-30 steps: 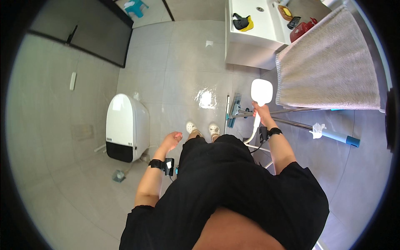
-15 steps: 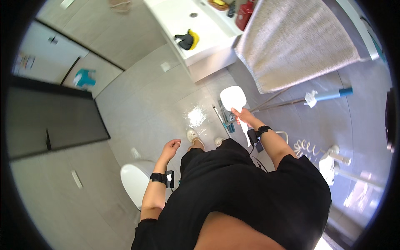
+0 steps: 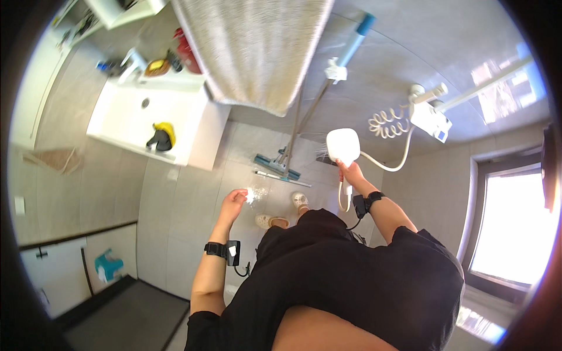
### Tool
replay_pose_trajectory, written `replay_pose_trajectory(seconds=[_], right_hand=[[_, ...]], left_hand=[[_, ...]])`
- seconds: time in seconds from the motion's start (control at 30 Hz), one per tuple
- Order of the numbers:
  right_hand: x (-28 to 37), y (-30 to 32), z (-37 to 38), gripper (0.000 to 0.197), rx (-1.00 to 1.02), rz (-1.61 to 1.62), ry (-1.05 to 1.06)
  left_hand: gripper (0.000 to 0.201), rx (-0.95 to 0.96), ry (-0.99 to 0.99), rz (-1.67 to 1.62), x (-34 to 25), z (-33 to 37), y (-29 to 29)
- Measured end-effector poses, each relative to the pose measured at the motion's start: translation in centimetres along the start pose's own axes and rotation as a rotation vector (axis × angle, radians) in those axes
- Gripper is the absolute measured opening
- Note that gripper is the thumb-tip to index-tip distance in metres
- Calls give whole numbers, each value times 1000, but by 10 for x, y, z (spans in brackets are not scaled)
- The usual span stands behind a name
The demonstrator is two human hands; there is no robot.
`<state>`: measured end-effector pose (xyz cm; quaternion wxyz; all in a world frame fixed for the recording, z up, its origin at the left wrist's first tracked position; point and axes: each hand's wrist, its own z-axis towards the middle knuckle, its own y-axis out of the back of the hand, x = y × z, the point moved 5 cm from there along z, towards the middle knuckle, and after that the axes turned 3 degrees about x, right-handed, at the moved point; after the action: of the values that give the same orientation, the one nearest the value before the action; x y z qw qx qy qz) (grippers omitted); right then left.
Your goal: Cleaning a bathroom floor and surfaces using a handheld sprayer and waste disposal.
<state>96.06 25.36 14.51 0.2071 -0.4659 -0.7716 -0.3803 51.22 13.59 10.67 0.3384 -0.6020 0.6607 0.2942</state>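
Observation:
My right hand grips the handle of a white shower head, which has a broad rounded-square head. Thin streaks that look like water spread from the head's left side. A pale hose runs from near the handle toward the wall mixer. My left hand hangs over the floor, holding nothing, with its fingers loosely bent and slightly apart. Behind it a wet patch on the tiles shines.
A white washbasin with a black-and-yellow cloth-like item stands at the far left. A beige towel hangs beside it. Mops lean on the wall ahead. At right is a bright window, and at lower left a dark panel.
My body and view have turned right, so the basin and towel now sit further left and the window shows. The shower head stays in my right hand, and its hose is now plainly visible.

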Motion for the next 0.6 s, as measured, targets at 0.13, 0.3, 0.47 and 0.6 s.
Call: replay_pose_trajectory(seconds=[0.13,0.3,0.47,0.6], right_hand=[[-50,62,-34,54,-180,151,16],[-102,131,-73,49,-394,336,-9],[-147,198,-97,51,-622,431,61],[-172,240,-123,54,-747,519,44]], left_hand=[[26,169,-121,16,-95,42,-78],[27,409,-199,91,-189,89,-207],[27,652,-233,45,-256,116,-353],[35,863,22,-260,-272,127,-479]])
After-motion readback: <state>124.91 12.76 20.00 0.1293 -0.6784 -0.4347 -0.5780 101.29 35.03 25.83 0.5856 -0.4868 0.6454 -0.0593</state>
